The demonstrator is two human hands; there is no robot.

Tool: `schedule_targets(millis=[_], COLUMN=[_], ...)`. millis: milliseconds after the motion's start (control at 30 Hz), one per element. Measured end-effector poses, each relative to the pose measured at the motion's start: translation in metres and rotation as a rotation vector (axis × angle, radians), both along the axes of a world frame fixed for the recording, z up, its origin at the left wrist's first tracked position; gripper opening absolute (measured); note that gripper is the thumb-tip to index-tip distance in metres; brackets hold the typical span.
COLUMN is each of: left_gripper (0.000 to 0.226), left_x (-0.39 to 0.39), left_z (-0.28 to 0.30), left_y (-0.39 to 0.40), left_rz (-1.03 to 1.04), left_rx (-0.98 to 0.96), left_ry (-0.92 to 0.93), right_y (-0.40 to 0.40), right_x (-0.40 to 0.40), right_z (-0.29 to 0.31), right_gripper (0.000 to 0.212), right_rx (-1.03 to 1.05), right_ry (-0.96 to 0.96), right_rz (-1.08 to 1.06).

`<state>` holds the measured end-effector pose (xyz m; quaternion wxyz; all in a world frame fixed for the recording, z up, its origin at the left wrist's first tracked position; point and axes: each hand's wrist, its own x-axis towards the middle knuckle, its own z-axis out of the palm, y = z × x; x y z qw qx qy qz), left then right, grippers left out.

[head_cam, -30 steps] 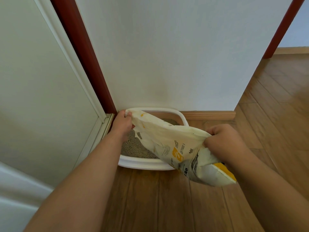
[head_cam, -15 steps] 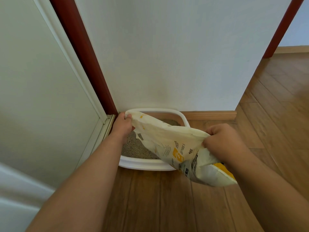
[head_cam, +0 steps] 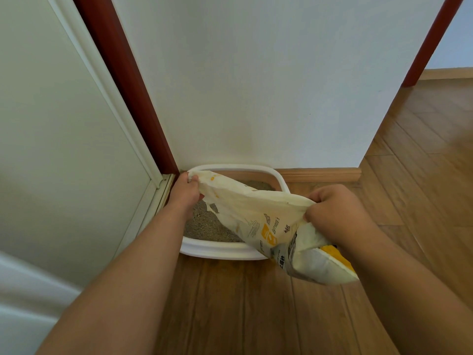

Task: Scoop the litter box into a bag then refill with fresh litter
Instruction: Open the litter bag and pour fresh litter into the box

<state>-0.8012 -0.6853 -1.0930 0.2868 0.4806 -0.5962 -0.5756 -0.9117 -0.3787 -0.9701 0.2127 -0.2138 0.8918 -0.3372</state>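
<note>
Both hands [head_cam: 185,192] [head_cam: 335,213] grip litter bag [head_cam: 258,216], hiding much of litter box [head_cam: 217,251]

White litter box [head_cam: 220,252] against the wall, grey litter [head_cam: 204,224] inside — a cream-and-yellow litter bag [head_cam: 261,216] tilted across it, mouth low over the litter.

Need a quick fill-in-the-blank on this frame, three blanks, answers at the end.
1. The litter bag is gripped by ____ hands.
2. The litter box sits on a ____ floor.
3. The left hand grips the bag's end over the box's ____ corner.

Missing words: both; wooden; far-left
</note>
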Motion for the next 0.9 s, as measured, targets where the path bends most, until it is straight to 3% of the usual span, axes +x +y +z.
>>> schedule_targets(millis=[900], left_gripper=[0.029], left_x=[0.0034], left_z=[0.0036], left_y=[0.0026], left_rz=[0.008], left_rx=[-0.02], left_ry=[-0.036], right_y=[-0.0032], right_x=[-0.0012], right_z=[-0.001], right_gripper=[0.029], right_rx=[0.005], right_ry=[0.009], right_rz=[0.012])
